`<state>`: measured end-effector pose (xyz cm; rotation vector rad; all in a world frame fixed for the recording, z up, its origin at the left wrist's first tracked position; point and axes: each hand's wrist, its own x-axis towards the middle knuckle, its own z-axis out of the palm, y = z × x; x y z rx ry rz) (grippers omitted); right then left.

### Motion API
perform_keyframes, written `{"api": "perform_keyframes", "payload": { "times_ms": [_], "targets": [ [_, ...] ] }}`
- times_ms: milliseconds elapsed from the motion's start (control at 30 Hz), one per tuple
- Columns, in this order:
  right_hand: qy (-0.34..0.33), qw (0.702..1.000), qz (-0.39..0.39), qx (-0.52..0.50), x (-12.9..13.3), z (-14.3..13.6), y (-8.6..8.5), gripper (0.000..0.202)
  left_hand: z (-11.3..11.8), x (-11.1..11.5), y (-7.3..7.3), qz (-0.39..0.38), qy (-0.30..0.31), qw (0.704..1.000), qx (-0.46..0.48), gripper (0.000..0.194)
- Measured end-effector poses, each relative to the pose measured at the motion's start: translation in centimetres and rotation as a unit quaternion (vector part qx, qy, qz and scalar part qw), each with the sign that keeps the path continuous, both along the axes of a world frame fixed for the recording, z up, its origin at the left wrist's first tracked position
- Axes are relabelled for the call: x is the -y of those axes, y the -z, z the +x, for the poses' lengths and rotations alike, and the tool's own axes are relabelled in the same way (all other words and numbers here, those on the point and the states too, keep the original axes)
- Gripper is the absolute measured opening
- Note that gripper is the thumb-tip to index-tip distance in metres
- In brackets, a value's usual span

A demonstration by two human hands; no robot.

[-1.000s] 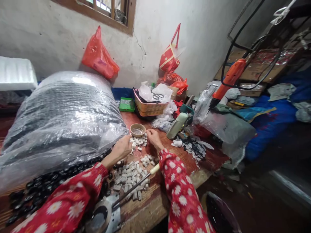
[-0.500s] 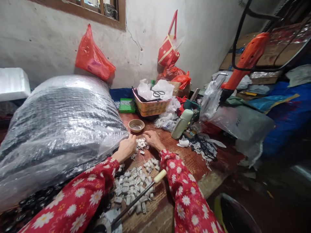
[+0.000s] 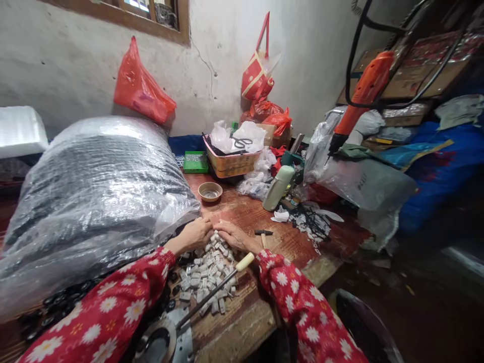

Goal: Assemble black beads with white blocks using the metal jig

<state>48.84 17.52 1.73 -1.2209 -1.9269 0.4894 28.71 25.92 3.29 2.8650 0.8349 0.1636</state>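
Small white blocks with metal pins (image 3: 206,272) lie piled on the red-brown wooden table (image 3: 242,217). At the pile's far end, my left hand (image 3: 195,234) rests against its left side with the fingers bent; what they may hold is hidden. My right hand (image 3: 235,236) lies along the right side of the same end, fingers extended and close to the left fingertips, with nothing seen in it. A rod with a cream handle (image 3: 245,261) slants over the pile from a metal device (image 3: 162,338). A hammer (image 3: 263,236) lies right of my right hand.
A large plastic-wrapped sack (image 3: 102,186) fills the left. Beyond my hands are a small bowl (image 3: 210,192), a green tray (image 3: 195,162), and a basket (image 3: 234,164). A pale green flask (image 3: 279,188) stands to the right, and an orange power screwdriver (image 3: 363,96) hangs above. Black round parts (image 3: 56,307) lie lower left.
Both hands have moved nearer, away from the bowl, and the far blocks now lie gathered against the main pile. The hammer has come into sight. The view has shifted slightly.
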Motion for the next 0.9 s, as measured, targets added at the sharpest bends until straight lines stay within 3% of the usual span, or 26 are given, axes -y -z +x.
{"api": "perform_keyframes", "payload": {
  "times_ms": [200, 400, 567, 700, 800, 900],
  "targets": [
    [0.072, 0.994, -0.028, -0.08, 3.5, 0.7, 0.5, 0.043, -0.6, 4.1, 0.7, -0.009, 0.049, 0.998, 0.026, 0.031],
    [0.121, 0.978, -0.055, -0.163, 4.0, 0.9, 1.3, 0.052, -2.6, 5.4, 0.0, -0.015, 0.032, 0.999, 0.038, 0.03],
    [0.199, 0.954, -0.042, -0.219, 4.4, 2.5, 2.3, 0.049, -3.7, 4.3, -0.7, 0.003, -0.053, 0.997, 0.053, 0.036],
    [0.208, 0.946, -0.055, -0.243, 4.5, 2.3, 2.8, 0.049, -2.6, 1.9, -0.2, 0.006, -0.124, 0.992, 0.037, 0.034],
    [0.174, 0.946, -0.085, -0.261, 4.0, 1.3, 3.2, 0.049, -1.5, 0.7, 0.6, 0.002, -0.126, 0.992, 0.026, 0.035],
    [0.147, 0.942, -0.108, -0.281, 3.5, 0.6, 3.3, 0.035, -1.3, 0.6, 0.9, -0.004, -0.078, 0.997, 0.025, 0.033]
  ]
}}
